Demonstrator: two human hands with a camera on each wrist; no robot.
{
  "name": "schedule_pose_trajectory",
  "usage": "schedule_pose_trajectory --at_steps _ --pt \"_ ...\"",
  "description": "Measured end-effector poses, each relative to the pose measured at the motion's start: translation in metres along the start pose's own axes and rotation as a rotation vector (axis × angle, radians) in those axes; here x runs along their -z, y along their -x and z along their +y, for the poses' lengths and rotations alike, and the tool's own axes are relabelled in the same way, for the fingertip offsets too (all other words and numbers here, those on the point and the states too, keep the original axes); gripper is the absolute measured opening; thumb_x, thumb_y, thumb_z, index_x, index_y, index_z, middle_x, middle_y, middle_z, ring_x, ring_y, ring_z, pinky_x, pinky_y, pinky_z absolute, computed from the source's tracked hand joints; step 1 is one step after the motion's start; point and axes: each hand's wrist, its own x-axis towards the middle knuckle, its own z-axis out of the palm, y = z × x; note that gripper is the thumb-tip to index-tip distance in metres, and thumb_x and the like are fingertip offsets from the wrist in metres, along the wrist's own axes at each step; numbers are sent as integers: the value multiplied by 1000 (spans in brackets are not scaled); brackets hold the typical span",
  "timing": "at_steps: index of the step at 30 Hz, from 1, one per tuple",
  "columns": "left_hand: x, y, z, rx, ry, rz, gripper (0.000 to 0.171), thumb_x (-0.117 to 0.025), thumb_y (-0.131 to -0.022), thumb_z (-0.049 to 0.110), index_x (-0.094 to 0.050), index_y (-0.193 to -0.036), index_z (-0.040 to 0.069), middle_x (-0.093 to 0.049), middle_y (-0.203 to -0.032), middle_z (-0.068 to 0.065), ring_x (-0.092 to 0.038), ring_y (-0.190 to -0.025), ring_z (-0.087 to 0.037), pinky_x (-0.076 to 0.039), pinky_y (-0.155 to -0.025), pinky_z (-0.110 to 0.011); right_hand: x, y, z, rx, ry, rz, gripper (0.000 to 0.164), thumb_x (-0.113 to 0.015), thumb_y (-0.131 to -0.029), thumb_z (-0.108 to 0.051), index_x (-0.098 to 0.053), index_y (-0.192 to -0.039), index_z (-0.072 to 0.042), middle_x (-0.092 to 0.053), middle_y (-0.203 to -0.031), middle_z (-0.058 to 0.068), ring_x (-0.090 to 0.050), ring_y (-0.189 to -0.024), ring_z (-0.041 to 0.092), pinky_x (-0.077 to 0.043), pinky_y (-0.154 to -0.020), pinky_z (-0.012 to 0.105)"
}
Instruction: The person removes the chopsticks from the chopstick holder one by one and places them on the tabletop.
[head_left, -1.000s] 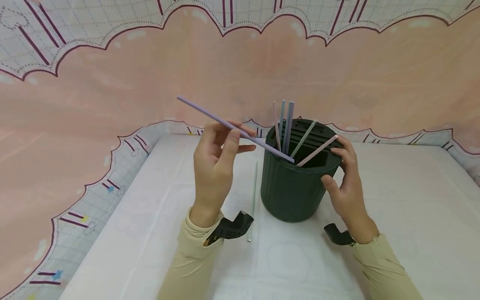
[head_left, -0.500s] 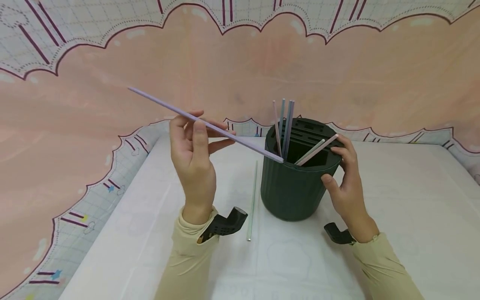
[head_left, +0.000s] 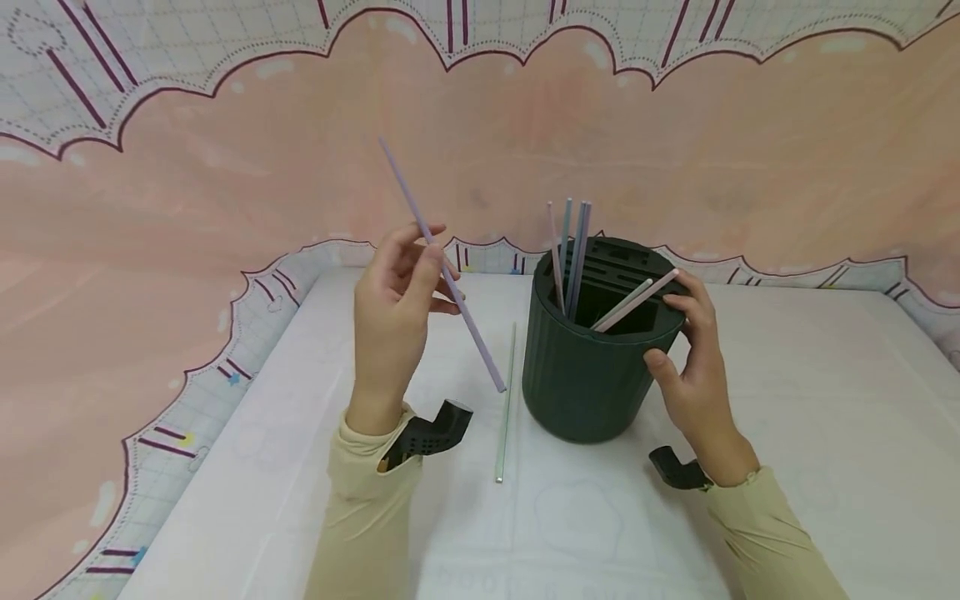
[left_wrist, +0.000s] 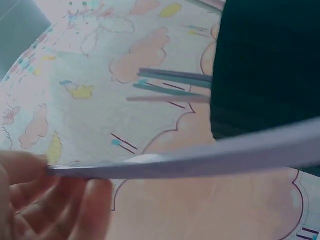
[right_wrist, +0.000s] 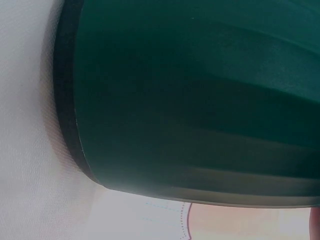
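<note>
My left hand [head_left: 393, 308] pinches a purple chopstick [head_left: 467, 321] between thumb and fingers, left of a dark green utensil holder [head_left: 592, 383]. The chopstick slants, its lower end close to a pale green chopstick [head_left: 506, 417] lying on the table. In the left wrist view, the purple chopstick [left_wrist: 200, 159] runs from the fingers across the view. My right hand [head_left: 693, 367] grips the holder's right rim, thumb on its outer wall. Inside stand several thin pink, teal and purple chopsticks [head_left: 577, 258]; a pink chopstick [head_left: 637, 300] and a green one lean toward the right hand.
A white-covered table [head_left: 300, 483] lies under everything. Behind it hangs a peach and white patterned cloth [head_left: 225, 208]. The holder's top has a slotted section [head_left: 617, 250] at the back. Black wrist cameras [head_left: 431, 432] sit at both cuffs.
My left hand drew the purple chopstick left, away from the holder's rim, then tilted it steeper with its lower end down. The green chopstick in the holder tipped to the right. The right hand stayed put.
</note>
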Motion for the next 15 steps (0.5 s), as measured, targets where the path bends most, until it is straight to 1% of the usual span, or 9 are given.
schedule_pose_trajectory --at_steps 2,4,7,9,12,15 --pt "1 -2 -14 51 -110 -74 25 -53 -90 19 -57 -112 7 -57 -77 -10 -60 -60 -20 -52 -54 -32 0 0 1 -3 -2 3 71 -49 -85 -50 -34 -121 9 -25 -141 15 -26 -127 32 -27 -99 26" --pt "1 -3 -28 88 -230 -151 25 -54 -90 23 -58 -112 11 -59 -77 -5 -60 -59 -15 -52 -54 -28 0 1 1 -4 -4 4 71 -50 -85 -50 -34 -121 10 -25 -141 15 -26 -127 32 -27 -99 26" --pt "-1 -3 -45 140 -400 -257 26 -54 -90 25 -57 -113 13 -60 -78 0 -59 -56 -10 -51 -54 -24 0 1 1 -4 -5 2 71 -49 -85 -50 -34 -121 9 -25 -141 16 -26 -127 32 -27 -99 26" --pt "-3 -3 -54 188 -478 -307 25 -53 -90 26 -57 -113 15 -60 -77 1 -59 -54 -9 -50 -54 -23 0 1 1 -3 -6 0 71 -50 -85 -50 -34 -121 9 -25 -140 16 -26 -127 32 -27 -99 26" --pt "-6 -4 -66 258 -580 -361 26 -52 -91 27 -56 -115 19 -60 -77 3 -58 -52 -8 -48 -55 -23 0 1 1 -2 -4 -3 71 -49 -86 -50 -34 -121 9 -25 -141 16 -26 -127 32 -27 -99 26" --pt "-8 -4 -75 305 -659 -416 26 -51 -91 27 -56 -115 19 -60 -77 5 -59 -52 -8 -46 -54 -26 0 0 1 -1 -5 -4 71 -49 -85 -50 -34 -121 9 -25 -141 15 -26 -127 32 -27 -99 26"
